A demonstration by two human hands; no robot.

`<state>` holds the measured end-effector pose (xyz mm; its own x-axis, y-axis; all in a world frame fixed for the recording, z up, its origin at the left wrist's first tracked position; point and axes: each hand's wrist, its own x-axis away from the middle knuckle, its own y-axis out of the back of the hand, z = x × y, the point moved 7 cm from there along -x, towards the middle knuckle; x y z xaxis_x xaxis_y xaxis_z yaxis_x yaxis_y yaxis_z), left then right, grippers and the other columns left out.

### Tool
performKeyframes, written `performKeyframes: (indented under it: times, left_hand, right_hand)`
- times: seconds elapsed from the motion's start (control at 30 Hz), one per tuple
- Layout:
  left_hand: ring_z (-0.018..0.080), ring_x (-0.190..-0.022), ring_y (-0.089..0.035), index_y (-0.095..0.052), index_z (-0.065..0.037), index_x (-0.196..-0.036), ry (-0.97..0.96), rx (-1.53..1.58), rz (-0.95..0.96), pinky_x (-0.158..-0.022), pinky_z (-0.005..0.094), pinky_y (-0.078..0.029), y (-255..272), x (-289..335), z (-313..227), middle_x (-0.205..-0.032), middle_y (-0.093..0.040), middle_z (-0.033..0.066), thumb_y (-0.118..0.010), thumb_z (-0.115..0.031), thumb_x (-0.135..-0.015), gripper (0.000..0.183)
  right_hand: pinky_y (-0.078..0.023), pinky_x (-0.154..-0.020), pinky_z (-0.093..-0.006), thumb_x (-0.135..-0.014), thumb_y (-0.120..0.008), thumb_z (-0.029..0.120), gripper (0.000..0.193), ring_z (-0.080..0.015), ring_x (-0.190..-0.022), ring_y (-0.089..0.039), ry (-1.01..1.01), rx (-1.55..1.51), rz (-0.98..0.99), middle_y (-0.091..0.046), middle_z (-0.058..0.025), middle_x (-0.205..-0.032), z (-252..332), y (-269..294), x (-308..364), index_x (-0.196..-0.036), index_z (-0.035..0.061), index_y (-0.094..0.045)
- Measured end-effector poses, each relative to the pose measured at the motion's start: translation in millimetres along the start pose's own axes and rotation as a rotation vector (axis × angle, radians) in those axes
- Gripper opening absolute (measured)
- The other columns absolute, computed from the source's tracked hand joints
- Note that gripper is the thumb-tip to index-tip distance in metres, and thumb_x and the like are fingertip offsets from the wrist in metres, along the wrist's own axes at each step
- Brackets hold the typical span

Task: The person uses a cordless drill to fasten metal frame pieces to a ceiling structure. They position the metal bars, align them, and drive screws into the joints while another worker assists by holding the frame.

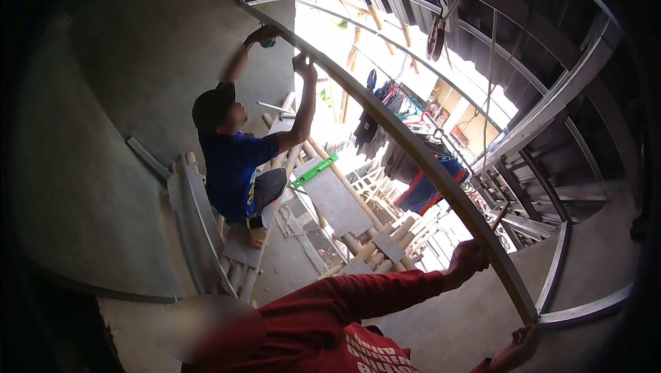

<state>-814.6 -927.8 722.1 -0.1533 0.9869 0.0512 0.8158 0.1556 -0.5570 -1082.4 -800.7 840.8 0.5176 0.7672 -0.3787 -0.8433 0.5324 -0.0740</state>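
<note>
Neither of my hands shows in the head view. A long metal bar [406, 140] runs across from the upper left to the lower right. One person in a red top [310, 311] and cap grips its lower part with one hand [471, 256]. That person's other hand [518, 347] is at the bar's lower end. By the upper end, a second person in a blue shirt [231, 173] and dark cap raises both arms. One of those hands is at a small teal object [268, 43] of unclear kind; the other [304, 67] touches the bar.
A green spirit level [315, 171] lies on a grey board [341, 201] over wooden poles. Clothes [385, 125] hang beyond the bar. A pulley [435, 39] with rope hangs beneath metal roofing at upper right. Grey walls [158, 36] enclose the left side.
</note>
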Motion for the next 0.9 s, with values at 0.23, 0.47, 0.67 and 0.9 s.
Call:
performKeyframes:
  times: [0.23,0.47,0.67,0.9]
  left_hand:
    - [0.0114,-0.059,-0.060,-0.065,-0.002,-0.086,-0.053,0.048,0.000,-0.052,0.0273,-0.049,-1.6,0.2,1.5,-0.069,-0.063,0.0035,-0.059,-0.020,-0.097,0.022]
    - [0.0105,-0.059,-0.060,-0.066,-0.003,-0.084,-0.051,0.015,0.008,-0.051,0.0271,-0.048,-0.3,-0.3,6.1,-0.068,-0.064,0.0024,-0.061,-0.022,-0.096,0.023]
    - [0.0102,-0.061,-0.062,-0.067,-0.002,-0.087,-0.114,-0.003,0.018,-0.053,0.0274,-0.050,-0.3,-1.7,6.1,-0.070,-0.066,0.0037,-0.061,-0.023,-0.095,0.023]
    - [0.0101,-0.059,-0.061,-0.067,-0.001,-0.088,-0.070,-0.026,0.016,-0.053,0.0269,-0.051,0.2,-2.7,8.1,-0.070,-0.066,0.0037,-0.062,-0.025,-0.095,0.025]
  right_hand:
    - [-0.046,-0.058,-0.0267,-0.094,-0.068,0.022,0.027,-0.0181,-0.066,-0.058,0.027,0.011,-0.005,-0.061,-0.0091,-0.077,16.0,-9.8,4.6,-0.085,-0.0021,-0.060]
    - [-0.049,-0.057,-0.0282,-0.094,-0.069,0.023,0.028,-0.0193,-0.066,-0.060,0.025,0.011,0.010,-0.062,-0.0103,-0.077,8.4,-6.0,1.4,-0.088,-0.0035,-0.061]
    - [-0.056,-0.065,-0.0338,-0.091,-0.073,0.019,0.025,-0.0238,-0.076,-0.067,0.592,0.590,0.094,-0.070,-0.0148,-0.089,38.9,-30.7,-0.5,-0.096,-0.0045,-0.067]
    - [-0.052,-0.084,-0.0462,-0.085,-0.079,0.027,0.032,-0.0359,-0.092,-0.067,0.919,0.898,0.366,-0.070,-0.0178,-0.100,33.7,-63.8,-1.4,-0.100,-0.0005,-0.070]
